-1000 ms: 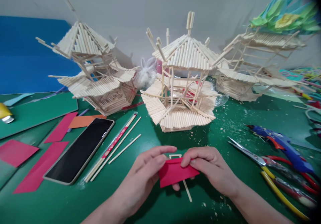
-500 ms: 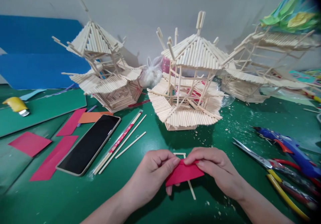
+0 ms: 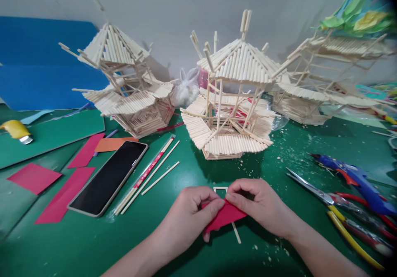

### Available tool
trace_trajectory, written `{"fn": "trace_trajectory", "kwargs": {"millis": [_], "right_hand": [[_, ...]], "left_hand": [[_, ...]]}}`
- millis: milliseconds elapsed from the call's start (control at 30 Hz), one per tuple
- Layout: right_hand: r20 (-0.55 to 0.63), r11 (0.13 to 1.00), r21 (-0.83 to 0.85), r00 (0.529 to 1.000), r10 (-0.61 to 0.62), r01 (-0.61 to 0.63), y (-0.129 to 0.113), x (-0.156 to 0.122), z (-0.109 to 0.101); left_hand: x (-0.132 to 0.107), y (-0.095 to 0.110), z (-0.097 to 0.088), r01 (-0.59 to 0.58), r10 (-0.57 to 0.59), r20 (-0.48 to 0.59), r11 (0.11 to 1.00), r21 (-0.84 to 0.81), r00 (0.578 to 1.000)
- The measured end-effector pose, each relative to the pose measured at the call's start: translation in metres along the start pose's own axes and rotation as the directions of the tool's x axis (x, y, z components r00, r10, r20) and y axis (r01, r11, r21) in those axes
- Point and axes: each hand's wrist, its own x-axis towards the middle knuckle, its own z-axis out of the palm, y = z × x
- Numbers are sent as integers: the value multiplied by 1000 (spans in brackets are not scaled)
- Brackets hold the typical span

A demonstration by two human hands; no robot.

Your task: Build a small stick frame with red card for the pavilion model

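Between my hands, low in the middle of the head view, is a piece of red paper (image 3: 226, 217). My left hand (image 3: 192, 215) pinches its left part near the upper edge, thumb on top. My right hand (image 3: 254, 204) pinches the upper edge close to the left thumb. Under the paper lies a small frame of thin wooden sticks (image 3: 236, 232); its upper corner and one lower end show, the rest is hidden. Just beyond my hands stands a two-tiered pavilion model (image 3: 240, 66) made of wooden sticks.
Left of my hands lie loose sticks (image 3: 160, 178), wrapped chopsticks (image 3: 149, 172), a black phone (image 3: 108, 179) and red paper pieces (image 3: 65, 195). On the right are scissors (image 3: 322, 196) and a blue glue gun (image 3: 353, 179). More stick pavilions (image 3: 133, 99) stand behind. Wood crumbs dot the green table (image 3: 173, 256).
My right hand has slid left along the paper's upper edge, its fingertips now close to the left thumb. The paper has shifted slightly left and tilted. The whole view has moved a little.
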Motion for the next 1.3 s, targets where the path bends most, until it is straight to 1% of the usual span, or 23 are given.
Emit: {"fn": "trace_trajectory", "kwargs": {"millis": [300,433,533,633,733,833,933,1000,1067,1300], "right_hand": [[68,985,-163,997,-37,48,1,-2,-6],[55,976,-201,996,-76,86,1,-2,-5],[46,968,-219,993,-112,120,0,-2,-4],[35,967,-216,991,-128,132,0,-2,-2],[34,972,-205,993,-114,118,0,-1,1],[37,976,-189,994,-102,107,0,-2,2],[16,986,-135,996,-93,95,-1,-2,2],[-6,989,-113,996,-93,92,-2,-2,1],[-18,988,-119,995,-102,99,-2,-2,0],[-23,981,-145,990,-137,132,0,-4,1]], "left_hand": [[0,-3,-1,76,-76,70,997,0,995],[1,-3,-1,105,-99,112,993,-53,989],[2,-2,0,120,-109,102,987,-111,989],[3,-2,2,101,-94,62,985,-137,994],[3,-3,4,66,-64,28,992,-109,998],[3,-5,4,38,-37,19,996,-85,999],[3,-6,1,39,-34,40,989,-142,999],[3,-6,-1,43,-27,86,980,-195,996],[3,-6,-2,41,-14,128,977,-210,992],[3,-6,-3,25,-15,132,997,-76,991]]}}
